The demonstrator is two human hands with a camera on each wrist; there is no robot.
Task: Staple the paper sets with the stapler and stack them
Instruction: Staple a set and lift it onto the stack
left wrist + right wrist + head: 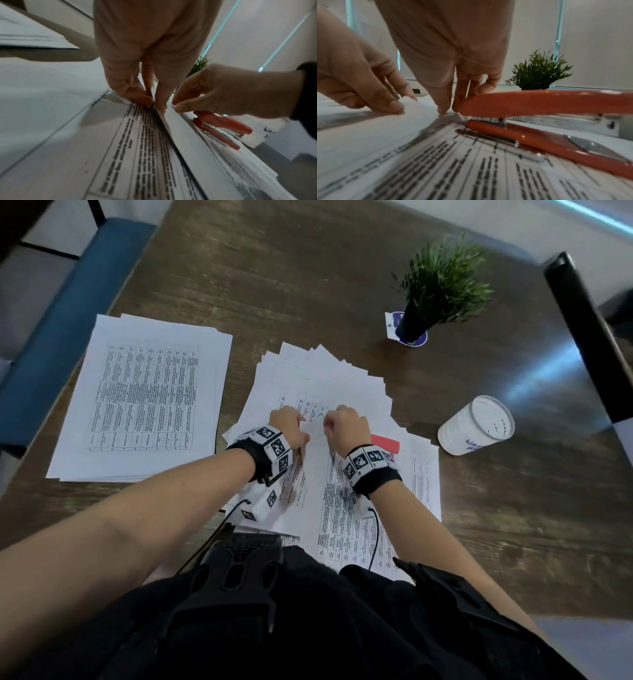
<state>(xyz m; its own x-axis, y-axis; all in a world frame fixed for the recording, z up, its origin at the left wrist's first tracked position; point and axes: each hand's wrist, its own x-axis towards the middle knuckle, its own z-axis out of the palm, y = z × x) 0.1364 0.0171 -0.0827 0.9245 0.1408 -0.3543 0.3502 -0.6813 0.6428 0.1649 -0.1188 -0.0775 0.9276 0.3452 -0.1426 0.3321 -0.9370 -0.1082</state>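
A paper set [314, 440] of printed tables lies in front of me, its far edge lifted. My left hand [297, 429] pinches that edge at the left, thumb against fingertips [145, 100]. My right hand [331, 424] pinches the same edge a little to the right, as the right hand [176, 106] also shows in the left wrist view. The red stapler [386, 442] lies free on the papers just right of my right hand, with the stapler [539, 105] close beside my fingertips [442, 111]. A neat stack [144, 398] of printed sets lies at the left.
Fanned loose sheets [322, 371] spread beyond my hands. A white cup [476, 426] lies on its side at the right. A potted plant [442, 285] stands at the back right of the wooden table [274, 285]. A blue chair [61, 330] is at the left edge.
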